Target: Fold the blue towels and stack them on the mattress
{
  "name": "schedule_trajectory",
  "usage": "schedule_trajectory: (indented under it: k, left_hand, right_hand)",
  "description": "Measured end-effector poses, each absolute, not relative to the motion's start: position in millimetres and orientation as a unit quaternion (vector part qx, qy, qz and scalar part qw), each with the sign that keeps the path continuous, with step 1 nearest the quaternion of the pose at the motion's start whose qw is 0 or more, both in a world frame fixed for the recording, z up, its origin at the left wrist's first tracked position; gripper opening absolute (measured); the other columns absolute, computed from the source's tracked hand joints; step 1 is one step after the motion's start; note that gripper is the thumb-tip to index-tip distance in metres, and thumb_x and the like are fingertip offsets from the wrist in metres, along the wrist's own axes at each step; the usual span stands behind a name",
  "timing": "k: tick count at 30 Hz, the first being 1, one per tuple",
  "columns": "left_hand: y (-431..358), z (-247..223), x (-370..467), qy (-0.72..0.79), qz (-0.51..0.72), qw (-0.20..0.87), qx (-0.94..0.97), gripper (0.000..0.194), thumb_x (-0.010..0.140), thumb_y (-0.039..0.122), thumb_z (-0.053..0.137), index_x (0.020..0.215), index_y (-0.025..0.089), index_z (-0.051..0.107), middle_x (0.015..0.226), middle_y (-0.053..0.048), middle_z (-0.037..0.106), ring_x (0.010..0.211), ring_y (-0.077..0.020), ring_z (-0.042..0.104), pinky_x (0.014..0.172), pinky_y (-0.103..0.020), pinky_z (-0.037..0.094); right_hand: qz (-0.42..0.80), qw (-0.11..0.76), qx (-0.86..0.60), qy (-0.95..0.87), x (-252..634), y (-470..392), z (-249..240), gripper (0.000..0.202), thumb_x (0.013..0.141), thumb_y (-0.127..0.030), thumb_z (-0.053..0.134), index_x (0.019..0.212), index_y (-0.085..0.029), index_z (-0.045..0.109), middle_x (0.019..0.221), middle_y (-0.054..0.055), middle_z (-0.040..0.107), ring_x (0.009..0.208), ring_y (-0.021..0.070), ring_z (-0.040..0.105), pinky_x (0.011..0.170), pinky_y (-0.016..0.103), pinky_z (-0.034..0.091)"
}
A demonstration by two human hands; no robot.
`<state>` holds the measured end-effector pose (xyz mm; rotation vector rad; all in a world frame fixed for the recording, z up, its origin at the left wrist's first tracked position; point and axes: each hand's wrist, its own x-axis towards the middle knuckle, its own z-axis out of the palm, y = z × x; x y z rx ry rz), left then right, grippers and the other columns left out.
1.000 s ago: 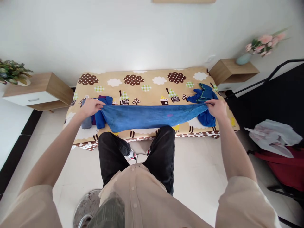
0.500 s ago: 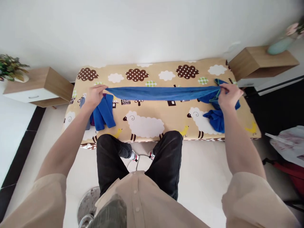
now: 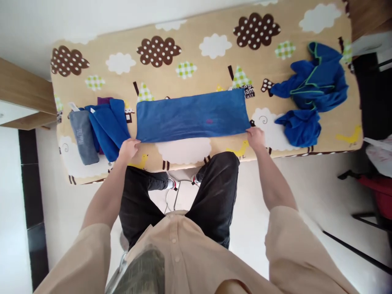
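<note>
A long blue cloth (image 3: 192,116) lies flat in a strip across the patterned bedspread (image 3: 211,73). My left hand (image 3: 130,148) pinches its near left corner. At the near right corner my right hand (image 3: 256,137) has its fingers closed on the same cloth. Left of the strip are folded blue cloths (image 3: 108,126), with a rolled grey cloth (image 3: 83,136) beside them and a bit of purple cloth (image 3: 104,100) showing behind. Crumpled blue cloths (image 3: 321,81), one with green edging, lie to the right.
A wooden cabinet (image 3: 27,87) stands left of the bed. Below the bed's front edge are my legs in black trousers (image 3: 214,196). A red item (image 3: 376,190) and a white plastic bag (image 3: 379,155) are at the far right.
The blue cloth, earlier stretched thin between my raised hands, now lies wider and flat on the bedspread. Both hands have come lower and closer together. The view has tilted down.
</note>
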<state>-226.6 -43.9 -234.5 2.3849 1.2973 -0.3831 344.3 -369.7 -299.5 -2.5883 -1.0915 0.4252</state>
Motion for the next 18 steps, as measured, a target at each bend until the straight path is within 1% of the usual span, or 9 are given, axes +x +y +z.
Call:
schedule_trajectory:
  k: [3,7,11,13,15,16,18]
  left_hand:
    - [-54.1,-261.5,-222.8,0.513,-0.164,0.194,0.82,0.045,0.089,0.012,0.049,0.121,0.01,0.08,0.122,-0.015,0.079,0.124,-0.0307,0.07,0.119,-0.043,0.046]
    - [-50.9,-270.1,-226.1,0.539,-0.14,0.173,0.813,0.044,0.09,0.012,0.046,0.117,0.009,0.081,0.12,-0.015,0.079,0.123,-0.0302,0.071,0.119,-0.041,0.047]
    - [-49.2,-265.2,-237.4,0.514,-0.156,0.156,0.829,0.048,0.084,0.009,0.047,0.117,0.011,0.082,0.118,-0.014,0.08,0.12,-0.0299,0.073,0.115,-0.04,0.05]
    - [-55.5,-263.5,-243.0,0.482,-0.199,0.134,0.843,0.051,0.081,0.008,0.049,0.121,0.012,0.081,0.12,-0.015,0.079,0.118,-0.0321,0.072,0.11,-0.043,0.053]
    - [-66.5,-262.9,-246.7,0.448,-0.245,0.104,0.853,0.052,0.082,0.009,0.049,0.124,0.014,0.081,0.123,-0.017,0.078,0.116,-0.0344,0.072,0.105,-0.045,0.053]
    - [-73.4,-262.9,-247.6,0.429,-0.264,0.091,0.859,0.051,0.083,0.01,0.049,0.123,0.014,0.081,0.121,-0.018,0.078,0.114,-0.0352,0.072,0.103,-0.046,0.053]
    - [-88.6,-263.5,-247.1,0.387,-0.296,0.073,0.87,0.046,0.085,0.01,0.048,0.115,0.013,0.083,0.115,-0.021,0.078,0.113,-0.0362,0.072,0.103,-0.047,0.05]
  right_hand:
    - [0.168,0.112,-0.908,-0.367,339.0,-380.6,-319.8,0.046,0.09,-0.008,0.044,0.119,-0.011,0.079,0.13,0.019,0.075,0.125,0.0291,0.067,0.116,0.042,0.048]
    - [0.155,0.103,-0.917,-0.352,347.5,-388.4,-325.1,0.051,0.095,-0.011,0.04,0.13,-0.009,0.076,0.134,0.021,0.073,0.124,0.0319,0.068,0.115,0.043,0.048]
    - [0.153,0.086,-0.918,-0.356,349.3,-400.2,-325.4,0.05,0.092,-0.01,0.042,0.127,-0.009,0.078,0.132,0.021,0.074,0.122,0.0329,0.069,0.112,0.045,0.051]
    - [0.15,0.074,-0.919,-0.357,343.1,-410.9,-326.5,0.049,0.09,-0.008,0.044,0.124,-0.009,0.079,0.133,0.021,0.074,0.123,0.0328,0.068,0.111,0.044,0.052]
    - [0.146,0.068,-0.92,-0.358,334.3,-424.0,-327.6,0.048,0.089,-0.007,0.044,0.121,-0.01,0.08,0.134,0.019,0.074,0.126,0.0318,0.068,0.111,0.044,0.052]
    - [0.145,0.065,-0.919,-0.36,329.4,-430.9,-327.9,0.049,0.088,-0.005,0.044,0.121,-0.012,0.08,0.134,0.018,0.074,0.127,0.0308,0.068,0.111,0.044,0.052]
    - [0.144,0.054,-0.916,-0.37,319.4,-443.2,-327.4,0.051,0.089,-0.003,0.042,0.12,-0.015,0.08,0.133,0.015,0.076,0.131,0.0284,0.067,0.114,0.045,0.05]
